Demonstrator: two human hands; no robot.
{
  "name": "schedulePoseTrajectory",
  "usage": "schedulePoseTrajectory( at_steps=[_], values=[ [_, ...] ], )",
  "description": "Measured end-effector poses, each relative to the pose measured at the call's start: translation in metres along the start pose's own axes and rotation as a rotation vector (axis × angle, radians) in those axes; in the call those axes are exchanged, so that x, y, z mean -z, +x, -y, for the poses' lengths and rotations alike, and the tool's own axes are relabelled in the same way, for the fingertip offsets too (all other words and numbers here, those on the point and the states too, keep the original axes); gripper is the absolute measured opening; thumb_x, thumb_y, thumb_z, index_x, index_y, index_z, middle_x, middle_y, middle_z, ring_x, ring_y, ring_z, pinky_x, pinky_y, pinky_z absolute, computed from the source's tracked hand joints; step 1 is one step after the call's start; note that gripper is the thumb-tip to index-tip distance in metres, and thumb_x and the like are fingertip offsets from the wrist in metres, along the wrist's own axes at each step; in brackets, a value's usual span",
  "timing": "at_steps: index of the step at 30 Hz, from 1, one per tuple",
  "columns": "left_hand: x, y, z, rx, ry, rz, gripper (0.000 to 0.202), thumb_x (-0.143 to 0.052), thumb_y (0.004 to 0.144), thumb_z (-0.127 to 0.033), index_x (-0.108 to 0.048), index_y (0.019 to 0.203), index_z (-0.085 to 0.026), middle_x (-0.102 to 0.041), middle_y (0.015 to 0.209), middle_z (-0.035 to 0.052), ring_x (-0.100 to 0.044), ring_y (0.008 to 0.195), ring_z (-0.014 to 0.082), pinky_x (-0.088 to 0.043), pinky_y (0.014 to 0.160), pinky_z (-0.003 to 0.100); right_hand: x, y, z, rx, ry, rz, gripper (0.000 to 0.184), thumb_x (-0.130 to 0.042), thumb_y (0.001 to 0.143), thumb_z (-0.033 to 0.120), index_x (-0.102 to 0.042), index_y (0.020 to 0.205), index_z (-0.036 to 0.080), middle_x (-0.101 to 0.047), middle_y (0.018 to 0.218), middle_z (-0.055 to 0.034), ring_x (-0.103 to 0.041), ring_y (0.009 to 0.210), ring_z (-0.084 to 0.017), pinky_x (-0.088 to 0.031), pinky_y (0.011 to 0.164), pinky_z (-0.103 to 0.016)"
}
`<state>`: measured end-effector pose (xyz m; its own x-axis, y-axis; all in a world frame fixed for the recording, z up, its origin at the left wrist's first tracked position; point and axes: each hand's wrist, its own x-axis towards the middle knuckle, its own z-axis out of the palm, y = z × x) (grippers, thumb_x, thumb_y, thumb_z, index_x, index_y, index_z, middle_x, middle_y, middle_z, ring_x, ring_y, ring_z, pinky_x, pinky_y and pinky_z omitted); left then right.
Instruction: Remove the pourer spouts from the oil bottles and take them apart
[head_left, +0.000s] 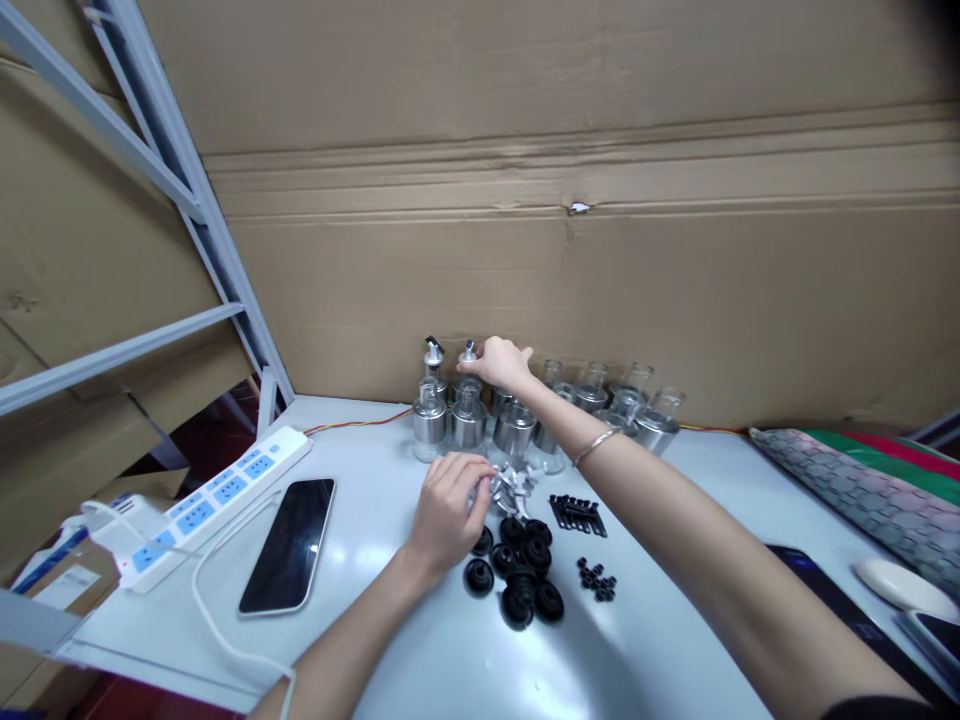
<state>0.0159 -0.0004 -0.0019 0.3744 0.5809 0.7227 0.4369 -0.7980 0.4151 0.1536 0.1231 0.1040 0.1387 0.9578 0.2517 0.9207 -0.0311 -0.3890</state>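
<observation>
At the back row of glass bottles, my right hand (501, 362) is closed round the silver pourer spout (469, 352) on top of a bottle. Another spout (433, 352) with a black tip stands upright on the bottle to its left. My left hand (452, 500) hovers over the table with thumb and fingers pinched together; whatever they hold is hidden. Just beside its fingertips is a pile of shiny silver pieces (514, 488). A heap of round black stoppers (519, 565) lies to the right of my left wrist. In front stand bottles with silver bands (430, 425).
Thin black parts (577, 515) and small black caps (598, 580) lie under my right forearm. On the left are a phone (289, 548), a power strip (217, 505) and a white cable (214, 620). Cardboard (570, 290) stands behind the bottles; a patterned packet (855, 490) lies right.
</observation>
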Motion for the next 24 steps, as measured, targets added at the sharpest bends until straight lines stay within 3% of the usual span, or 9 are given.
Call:
schedulePoseTrajectory(
  at_steps=[3,7,10,12,14,16,18,21,24],
  values=[
    [0.002,0.002,0.001,0.0,-0.005,-0.04,0.017,-0.042,0.091,-0.016,-0.058,0.093,-0.018,-0.066,0.093,0.0069,-0.059,0.089,0.019,-0.045,0.079,0.035,0.013,-0.002,0.003,0.012,0.076,-0.063,0.029,-0.067,0.073,0.043,-0.069,0.078,0.015,-0.071,0.087,-0.0117,-0.061,0.097,-0.031,-0.033,0.091,-0.051],
    [0.005,0.003,0.0,-0.016,-0.029,-0.16,0.015,-0.043,0.09,-0.013,-0.054,0.098,-0.019,-0.063,0.098,0.0067,-0.057,0.094,0.019,-0.046,0.084,0.037,0.052,-0.005,0.007,0.062,0.228,-0.228,0.031,-0.056,0.082,0.047,-0.063,0.095,0.019,-0.068,0.101,-0.0067,-0.06,0.1,-0.023,-0.04,0.09,-0.041],
    [0.007,0.001,-0.002,-0.033,-0.05,-0.306,0.016,-0.044,0.089,-0.014,-0.05,0.103,-0.021,-0.059,0.1,0.0071,-0.056,0.097,0.0191,-0.047,0.087,0.038,0.082,-0.018,0.008,0.278,0.717,-0.492,0.023,-0.057,0.082,0.038,-0.055,0.094,0.018,-0.065,0.101,-0.0078,-0.062,0.092,-0.018,-0.045,0.081,-0.032],
    [0.007,0.001,-0.005,-0.005,-0.061,-0.377,0.021,-0.048,0.088,-0.02,-0.046,0.109,-0.021,-0.055,0.106,0.0089,-0.054,0.103,0.0205,-0.047,0.09,0.04,0.094,-0.038,0.009,0.398,0.903,-0.534,0.022,-0.048,0.087,0.042,-0.05,0.096,0.022,-0.062,0.1,-0.0054,-0.062,0.093,-0.017,-0.046,0.078,-0.031],
    [0.007,0.0,-0.008,0.047,-0.084,-0.413,0.036,-0.055,0.085,-0.03,-0.041,0.118,-0.02,-0.05,0.116,0.0123,-0.051,0.113,0.0236,-0.045,0.094,0.043,0.094,-0.067,0.01,0.426,1.02,-0.543,0.027,-0.041,0.09,0.05,-0.047,0.094,0.024,-0.059,0.095,-0.0036,-0.061,0.091,-0.016,-0.047,0.076,-0.031],
    [0.006,-0.001,-0.012,0.106,-0.134,-0.377,0.056,-0.062,0.08,-0.041,-0.036,0.125,-0.019,-0.045,0.127,0.0155,-0.046,0.122,0.0272,-0.044,0.097,0.044,0.084,-0.098,0.011,0.373,1.142,-0.472,0.025,-0.041,0.09,0.05,-0.044,0.093,0.025,-0.055,0.089,-0.0023,-0.06,0.082,-0.015,-0.048,0.072,-0.03],
    [0.005,-0.003,-0.016,0.171,-0.237,-0.216,0.07,-0.066,0.074,-0.05,-0.034,0.128,-0.018,-0.048,0.127,0.0158,-0.05,0.118,0.0282,-0.047,0.095,0.042,0.068,-0.124,0.009,0.315,1.275,-0.294,0.025,-0.043,0.088,0.049,-0.044,0.092,0.025,-0.053,0.081,-0.0017,-0.057,0.07,-0.014,-0.048,0.065,-0.029],
    [-0.001,-0.008,-0.021,0.261,-0.416,0.027,0.07,-0.07,0.069,-0.049,-0.04,0.123,-0.018,-0.061,0.109,0.0107,-0.062,0.095,0.0239,-0.053,0.082,0.037,0.047,-0.144,0.006,0.311,1.458,-0.07,0.028,-0.049,0.085,0.05,-0.046,0.091,0.023,-0.052,0.076,-0.0004,-0.053,0.064,-0.012,-0.045,0.058,-0.028],
    [-0.006,-0.013,-0.023,0.256,-0.475,0.03,0.06,-0.072,0.066,-0.041,-0.046,0.115,-0.018,-0.064,0.099,0.007,-0.063,0.085,0.0208,-0.054,0.074,0.033,0.038,-0.147,0.003,0.416,1.572,0.131,0.029,-0.055,0.082,0.049,-0.048,0.091,0.022,-0.052,0.072,0.0011,-0.05,0.062,-0.011,-0.042,0.056,-0.026]
  ],
)
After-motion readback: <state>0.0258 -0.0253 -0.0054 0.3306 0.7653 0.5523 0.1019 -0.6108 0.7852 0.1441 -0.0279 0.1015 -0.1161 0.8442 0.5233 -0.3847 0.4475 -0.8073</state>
